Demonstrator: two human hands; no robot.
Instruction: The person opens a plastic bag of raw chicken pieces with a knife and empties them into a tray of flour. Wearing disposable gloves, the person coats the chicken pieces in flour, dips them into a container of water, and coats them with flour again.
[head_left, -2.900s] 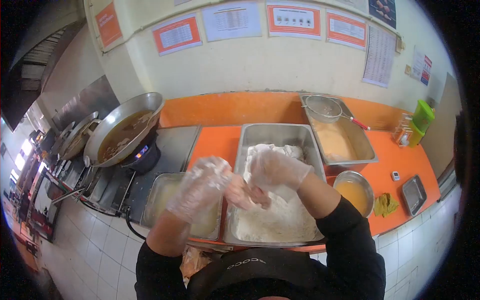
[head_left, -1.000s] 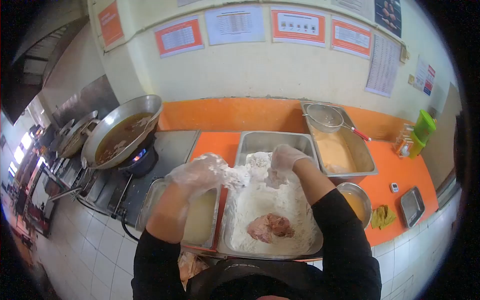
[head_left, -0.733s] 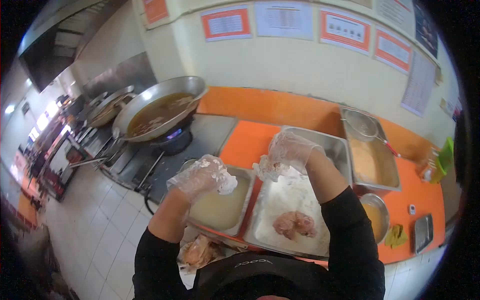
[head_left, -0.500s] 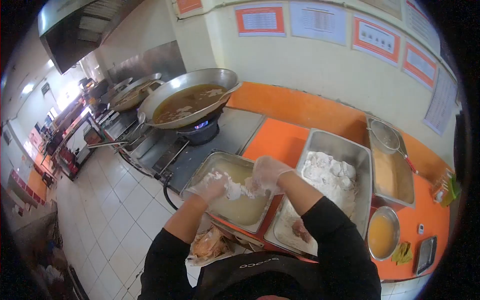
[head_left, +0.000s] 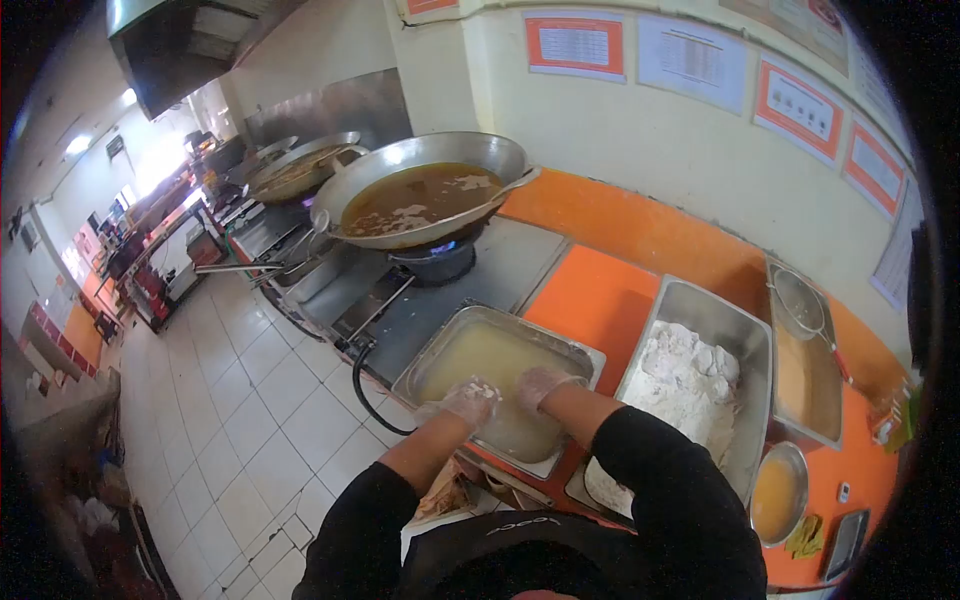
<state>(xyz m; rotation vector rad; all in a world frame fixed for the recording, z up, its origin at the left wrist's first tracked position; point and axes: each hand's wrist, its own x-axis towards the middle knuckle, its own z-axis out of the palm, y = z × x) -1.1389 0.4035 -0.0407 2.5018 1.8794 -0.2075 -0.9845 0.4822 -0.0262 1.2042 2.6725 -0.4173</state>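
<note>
A metal tray (head_left: 450, 340) of cloudy, pale liquid stands in front of me, with both hands at its near half. My left hand (head_left: 468, 402), in a clear plastic glove, is above the tray's near left side. Its fingers are curled, and white floury clumps stick to them; whatever they hold is hidden. On the right, my gloved right hand (head_left: 545, 388) reaches down into the liquid, which hides its fingertips. No floured piece shows between the hands. Right of the tray, a deep steel pan (head_left: 760, 395) holds white flour (head_left: 690, 375), partly covered by my right sleeve.
A large wok (head_left: 500, 150) of brown oil sits over a lit burner (head_left: 435, 262) behind the tray. Other woks (head_left: 300, 172) stand farther left. To the right are a strainer (head_left: 798, 305) on a pan of tan powder (head_left: 805, 385) and a bowl of yellow liquid (head_left: 775, 500).
Both hands have come down to the liquid, the right one into it. The floury lump that stretched between them is out of sight. The camera view has shifted left.
</note>
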